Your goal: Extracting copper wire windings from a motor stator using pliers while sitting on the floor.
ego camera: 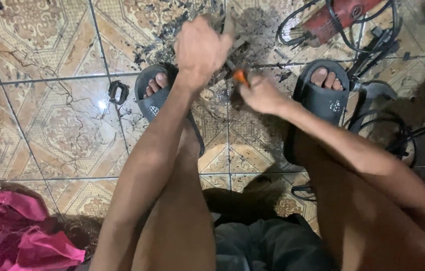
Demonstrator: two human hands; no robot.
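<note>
Low over a patterned, glossy tile floor (47, 115), a seated person's left hand (200, 47) is clenched around a blurred, dark piece of work (232, 30) above a scatter of black debris (252, 35), while the right hand (260, 94) pinches a small tool with an orange handle (241, 76) just beside it. Feet in dark rubber slide sandals (322, 100) flank the hands; a red power tool (332, 20) with looping black cables lies at the floor's far right edge, a small black buckle-like piece (118, 92) left of the feet, and crumpled pink cloth (17, 231) at the near left corner.
</note>
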